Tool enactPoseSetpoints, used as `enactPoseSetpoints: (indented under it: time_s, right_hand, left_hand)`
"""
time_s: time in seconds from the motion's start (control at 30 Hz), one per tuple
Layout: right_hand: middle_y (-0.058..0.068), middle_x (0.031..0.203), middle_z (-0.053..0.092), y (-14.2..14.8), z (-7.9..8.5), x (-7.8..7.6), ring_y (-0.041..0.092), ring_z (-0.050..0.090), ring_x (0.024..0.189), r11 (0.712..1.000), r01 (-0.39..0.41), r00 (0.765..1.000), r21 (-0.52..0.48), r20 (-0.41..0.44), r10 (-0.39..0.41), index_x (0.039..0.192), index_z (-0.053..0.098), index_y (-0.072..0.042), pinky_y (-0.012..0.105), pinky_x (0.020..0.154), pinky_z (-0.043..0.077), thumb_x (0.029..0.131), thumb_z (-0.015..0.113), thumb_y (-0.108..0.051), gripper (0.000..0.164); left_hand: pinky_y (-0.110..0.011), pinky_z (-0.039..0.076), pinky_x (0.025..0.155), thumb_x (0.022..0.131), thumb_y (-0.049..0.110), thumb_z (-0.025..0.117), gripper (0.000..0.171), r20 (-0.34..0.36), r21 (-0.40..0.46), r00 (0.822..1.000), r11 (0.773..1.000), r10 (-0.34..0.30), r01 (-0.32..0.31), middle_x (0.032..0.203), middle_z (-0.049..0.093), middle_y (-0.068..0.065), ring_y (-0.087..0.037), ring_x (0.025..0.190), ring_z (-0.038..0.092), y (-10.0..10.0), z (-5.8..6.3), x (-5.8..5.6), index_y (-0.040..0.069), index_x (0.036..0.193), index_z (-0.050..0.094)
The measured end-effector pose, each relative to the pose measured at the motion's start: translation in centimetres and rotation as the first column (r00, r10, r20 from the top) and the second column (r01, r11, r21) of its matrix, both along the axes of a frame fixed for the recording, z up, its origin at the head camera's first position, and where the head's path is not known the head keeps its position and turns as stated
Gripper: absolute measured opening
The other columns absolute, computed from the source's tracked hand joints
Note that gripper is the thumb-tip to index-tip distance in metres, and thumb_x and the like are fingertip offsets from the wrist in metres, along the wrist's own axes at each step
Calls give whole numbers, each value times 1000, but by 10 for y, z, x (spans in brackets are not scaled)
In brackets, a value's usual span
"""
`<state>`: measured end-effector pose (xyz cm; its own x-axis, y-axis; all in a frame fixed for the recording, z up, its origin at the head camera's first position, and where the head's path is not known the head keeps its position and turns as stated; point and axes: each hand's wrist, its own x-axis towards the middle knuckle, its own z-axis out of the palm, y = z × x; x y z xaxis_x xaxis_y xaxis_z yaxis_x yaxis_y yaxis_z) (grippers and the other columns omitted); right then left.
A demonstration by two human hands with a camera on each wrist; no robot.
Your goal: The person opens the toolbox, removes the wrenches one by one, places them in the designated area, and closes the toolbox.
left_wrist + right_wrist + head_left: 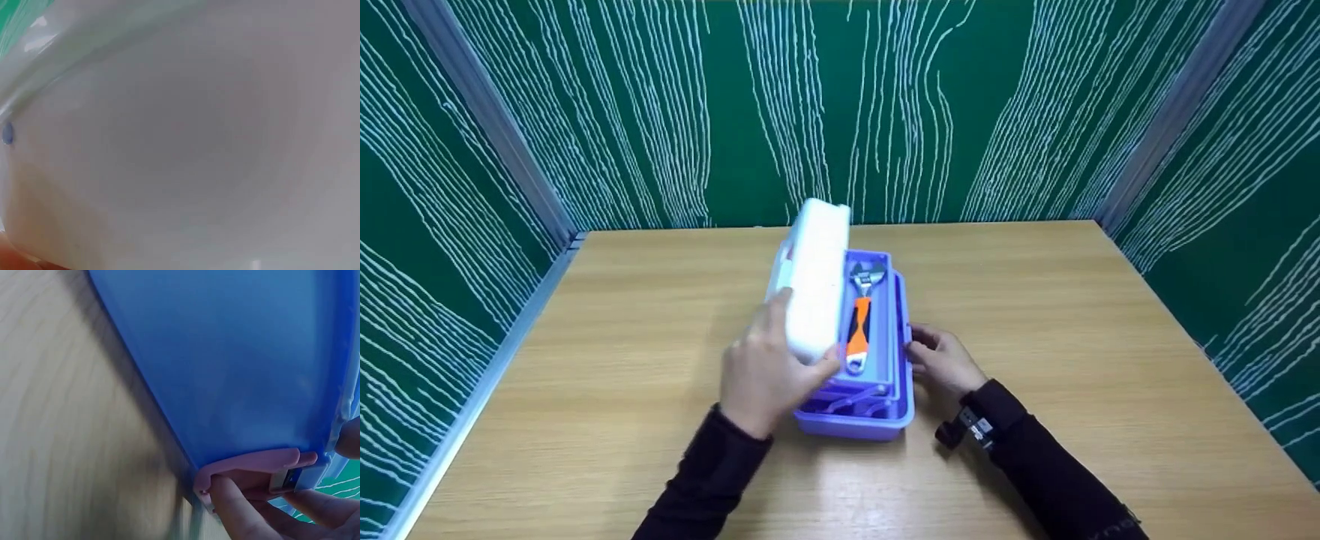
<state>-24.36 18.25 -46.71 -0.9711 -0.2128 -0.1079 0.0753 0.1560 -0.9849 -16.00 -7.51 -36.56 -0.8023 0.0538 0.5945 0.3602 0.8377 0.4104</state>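
A purple toolbox stands on the table, its white lid raised and tilted over to the left. My left hand grips the near end of that lid, thumb on the right side and fingers on the left. In the left wrist view the pale lid fills nearly everything. Inside, an adjustable wrench with an orange and black handle lies in the upper tray. At the right wall, my right hand holds the box by its pink latch, fingers curled against it and thumb near the rim.
The wooden table extends around the box on every side. Green panels with white wavy lines enclose the back and both sides, joined by grey metal posts.
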Motion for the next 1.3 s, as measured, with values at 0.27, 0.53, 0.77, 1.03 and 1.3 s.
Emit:
enactPoseSetpoints:
  time_s: [0.27, 0.53, 0.77, 1.03, 1.3]
  right_hand:
    - [29, 136, 53, -3, -2, 2, 14, 65, 101, 999, 29, 1000, 14, -6, -29, 142, 40, 11, 29, 89, 57, 98, 46, -8, 49]
    - [29, 138, 52, -3, -1, 2, 23, 64, 110, 1000, 21, 1000, 17, 7, -21, 144, 40, 8, 32, 92, 56, 97, 50, -10, 51]
    - [28, 138, 52, -2, -2, 1, 20, 62, 107, 998, 15, 999, 66, -30, -13, 142, 42, 8, 25, 88, 56, 92, 59, -9, 55]
    - [31, 138, 51, -1, -4, 2, 26, 63, 108, 998, 13, 1000, 57, -30, -11, 144, 40, 8, 25, 86, 56, 92, 59, -7, 57]
    - [33, 134, 52, -1, -2, 2, 30, 63, 109, 997, 7, 998, 80, -61, -2, 143, 39, 10, 25, 85, 57, 92, 58, -8, 57]
  left_hand:
    - [-33, 55, 51, 77, 39, 77, 69, 182, 326, 983, 944, -12, -49, 96, 69, -18, -26, 69, 65, -44, -1, -3, 4, 130, 49]
    - [-32, 54, 55, 84, 35, 71, 56, 230, 508, 968, 861, -101, -31, 98, 68, -17, -25, 73, 64, -75, -10, -6, 7, 126, 48]
    - [-38, 58, 77, 92, 32, 62, 48, 327, 598, 937, 795, -124, -103, 122, 65, -24, -33, 104, 66, -97, -17, -6, 6, 128, 44]
    - [-24, 57, 72, 100, 24, 49, 42, 381, 739, 898, 656, -221, -152, 126, 58, -33, -16, 91, 68, -116, -32, -9, -1, 131, 35]
    - [-23, 56, 62, 101, 32, 48, 32, 453, 817, 858, 499, -242, -290, 92, 61, -3, -8, 69, 65, -128, -48, -15, 6, 118, 38]
